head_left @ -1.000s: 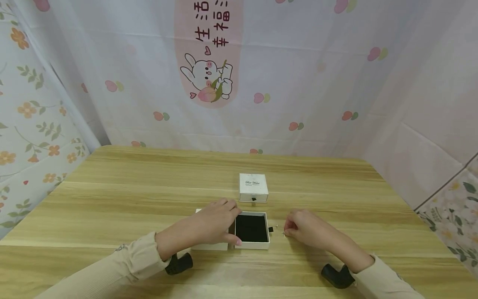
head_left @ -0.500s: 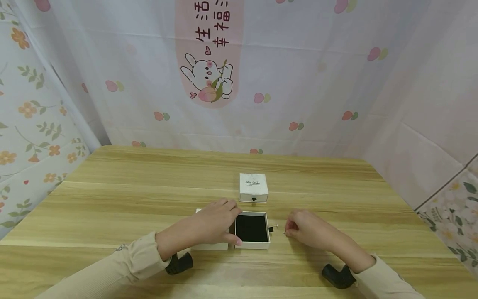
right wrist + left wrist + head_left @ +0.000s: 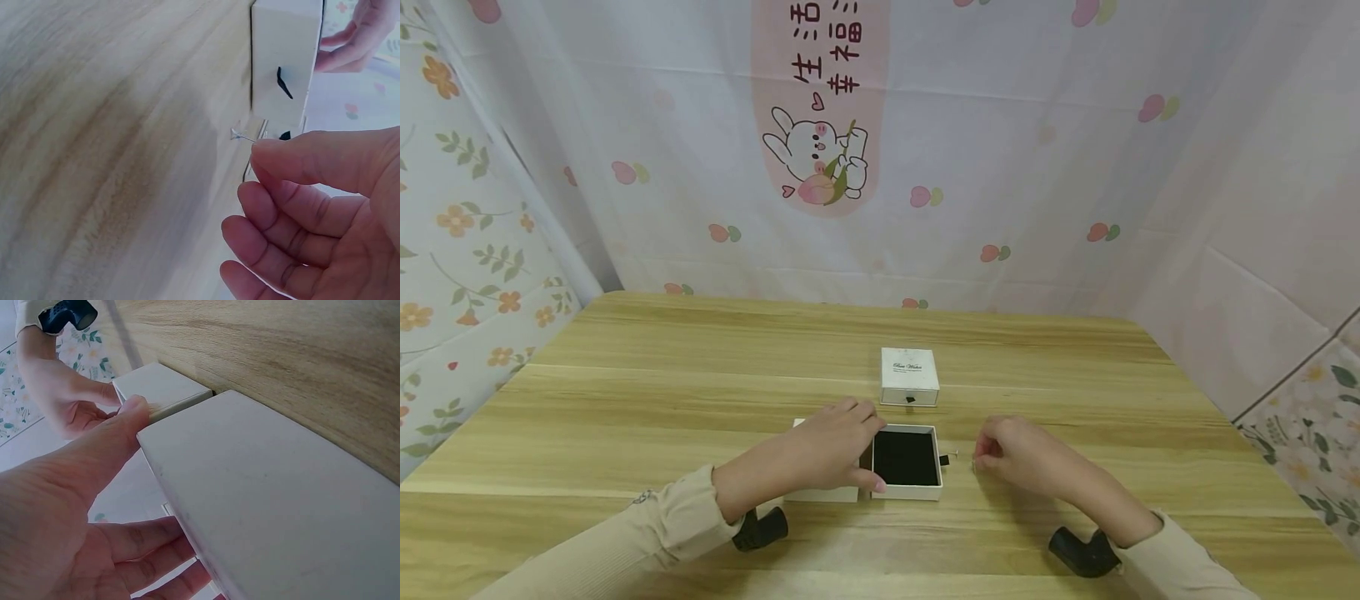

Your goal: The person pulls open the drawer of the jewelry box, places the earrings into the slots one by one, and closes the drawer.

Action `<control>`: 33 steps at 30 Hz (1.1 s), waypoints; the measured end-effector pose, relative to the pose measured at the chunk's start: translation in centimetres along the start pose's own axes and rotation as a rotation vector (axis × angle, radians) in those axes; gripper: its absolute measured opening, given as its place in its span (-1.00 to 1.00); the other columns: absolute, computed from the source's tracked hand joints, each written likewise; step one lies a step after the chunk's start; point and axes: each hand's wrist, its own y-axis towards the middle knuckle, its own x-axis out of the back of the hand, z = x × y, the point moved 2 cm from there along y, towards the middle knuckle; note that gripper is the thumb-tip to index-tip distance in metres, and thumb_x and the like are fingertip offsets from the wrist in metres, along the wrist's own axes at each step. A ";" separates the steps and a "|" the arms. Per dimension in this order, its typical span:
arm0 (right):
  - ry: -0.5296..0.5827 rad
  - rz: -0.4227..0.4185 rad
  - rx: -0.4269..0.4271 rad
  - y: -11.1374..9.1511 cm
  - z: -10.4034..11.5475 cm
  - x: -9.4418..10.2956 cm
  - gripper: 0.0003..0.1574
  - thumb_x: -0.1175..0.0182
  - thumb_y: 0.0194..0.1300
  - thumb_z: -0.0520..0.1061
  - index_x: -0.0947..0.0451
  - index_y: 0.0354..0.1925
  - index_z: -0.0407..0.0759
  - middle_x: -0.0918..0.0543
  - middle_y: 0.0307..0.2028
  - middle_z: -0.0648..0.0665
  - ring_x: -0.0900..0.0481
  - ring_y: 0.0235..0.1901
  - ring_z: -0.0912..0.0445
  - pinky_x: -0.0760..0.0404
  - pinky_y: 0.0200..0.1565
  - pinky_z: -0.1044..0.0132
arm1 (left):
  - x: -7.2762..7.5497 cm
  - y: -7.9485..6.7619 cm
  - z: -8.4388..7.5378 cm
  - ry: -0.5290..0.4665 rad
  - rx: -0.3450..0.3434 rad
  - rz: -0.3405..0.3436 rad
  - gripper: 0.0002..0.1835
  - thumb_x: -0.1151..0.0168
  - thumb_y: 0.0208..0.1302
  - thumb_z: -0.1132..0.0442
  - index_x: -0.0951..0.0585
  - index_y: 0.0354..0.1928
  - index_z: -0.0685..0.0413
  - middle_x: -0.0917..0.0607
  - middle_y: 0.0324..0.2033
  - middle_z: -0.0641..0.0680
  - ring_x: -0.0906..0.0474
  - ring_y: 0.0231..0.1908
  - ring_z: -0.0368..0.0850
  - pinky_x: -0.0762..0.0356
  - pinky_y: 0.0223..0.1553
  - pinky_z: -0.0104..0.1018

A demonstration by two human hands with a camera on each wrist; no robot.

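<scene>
My left hand [image 3: 831, 446] spans the open jewelry box, gripping it from both sides where drawer and sleeve meet. The white drawer [image 3: 906, 492], lined with a black pad [image 3: 906, 458], is pulled out to the right. Its white sleeve [image 3: 269, 487] lies mostly beneath my hand in the head view. Just right of the drawer, my right hand [image 3: 1018, 457] pinches a small silver earring [image 3: 236, 134] by its thin post between thumb and forefinger. Another thin metal piece [image 3: 956, 454], possibly a second earring, lies beside the drawer's black pull tab [image 3: 944, 460].
A second, closed white box [image 3: 909, 375] with printed lettering stands behind the open one. Both wrists wear black devices [image 3: 1082, 552]. The wooden table [image 3: 700, 350] reaches back to a patterned curtain [image 3: 1030, 150].
My right hand has shifted slightly to the right, drawing the earring along. The left hand and the boxes stay where they were.
</scene>
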 end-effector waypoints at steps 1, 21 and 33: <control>-0.003 -0.009 0.011 0.0 0.1 0.1 -0.88 -0.23 0.10 -0.18 -0.50 -0.53 -0.07 -0.45 -0.56 0.10 -0.31 -0.55 0.32 -0.35 -0.49 0.47 | 0.0 0.0 0.0 -0.002 0.000 0.000 -0.24 -0.17 0.02 -0.25 -0.43 0.13 0.18 -0.47 0.05 0.08 -0.36 0.06 -0.05 -0.34 0.14 -0.20; -0.023 -0.141 0.090 0.8 1.7 1.6 -0.89 -0.24 0.10 -0.18 -0.50 -0.52 -0.07 -0.52 -0.52 0.11 -0.42 -0.45 0.30 -0.45 -0.40 0.42 | -0.1 0.0 0.1 -0.011 0.014 0.011 -0.24 -0.17 0.02 -0.25 -0.42 0.14 0.16 -0.47 0.05 0.06 -0.36 0.05 -0.07 -0.36 0.12 -0.21; -0.032 -0.165 0.119 2.0 3.0 1.2 -0.88 -0.24 0.11 -0.17 -0.52 -0.52 -0.06 -0.51 -0.52 0.11 -0.46 -0.45 0.30 -0.46 -0.39 0.43 | -0.2 0.2 0.1 0.005 0.022 0.015 -0.23 -0.17 0.02 -0.26 -0.41 0.16 0.15 -0.46 0.07 0.06 -0.35 0.08 -0.05 -0.34 0.14 -0.19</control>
